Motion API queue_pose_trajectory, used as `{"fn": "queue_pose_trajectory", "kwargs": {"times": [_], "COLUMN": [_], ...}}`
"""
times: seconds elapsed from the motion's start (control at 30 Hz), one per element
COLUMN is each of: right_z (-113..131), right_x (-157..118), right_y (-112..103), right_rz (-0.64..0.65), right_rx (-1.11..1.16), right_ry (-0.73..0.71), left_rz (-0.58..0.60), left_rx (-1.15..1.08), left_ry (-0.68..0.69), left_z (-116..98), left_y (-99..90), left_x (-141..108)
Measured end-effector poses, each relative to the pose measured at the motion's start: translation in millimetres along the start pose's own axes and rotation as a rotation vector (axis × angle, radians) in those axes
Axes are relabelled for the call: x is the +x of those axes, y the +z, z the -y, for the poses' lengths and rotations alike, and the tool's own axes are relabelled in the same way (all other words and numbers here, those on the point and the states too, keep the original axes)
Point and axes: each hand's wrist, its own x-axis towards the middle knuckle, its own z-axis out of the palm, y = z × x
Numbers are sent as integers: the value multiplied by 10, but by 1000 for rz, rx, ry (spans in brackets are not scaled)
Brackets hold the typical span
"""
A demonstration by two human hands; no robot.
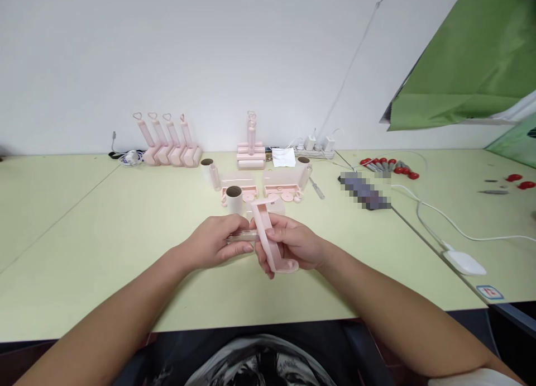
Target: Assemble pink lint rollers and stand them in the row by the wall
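My left hand (218,242) is closed on a clear tube (243,236), thumb on the near side and fingers beyond it. The tube's right end meets a pink bracket-shaped part (268,238). My right hand (293,242) grips that pink part, its thumb on the inner face and fingertips showing below. The part is tilted, with a rounded end at lower right. Just beyond my hands stands a cardboard-lined roll (233,199); pink frames (281,190) and small round discs (287,197) lie behind.
Pink assembled pieces (173,154) stand at the back left, more (251,157) at back centre. A screwdriver (317,188), a blurred dark object (365,191), red-handled tools (400,167) and a corded white pad (464,262) lie rightward.
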Motion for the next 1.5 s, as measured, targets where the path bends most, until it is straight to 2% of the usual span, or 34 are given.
{"fn": "queue_pose_trajectory", "kwargs": {"times": [0.13, 0.4, 0.77, 1.0, 1.5], "right_z": [-8, -24, 2, 21, 56], "right_x": [-3, -31, -43, -50, -71], "right_y": [-6, 46, 71, 121, 161], "right_rz": [-47, -157, -127, -156, -219], "right_rx": [-44, -122, -224, -281, -346], "right_ry": [-12, -34, -83, -130, -122], "left_rz": [52, 72, 90, 95, 105], "left_rx": [-37, -34, -43, -17, 29], "left_ry": [-37, -54, -55, -58, -89], "left_z": [-30, -19, -48, -51, -66], "left_y": [1, -11, -43, -36, -21], "left_x": [8, 11, 15, 13, 33]}}
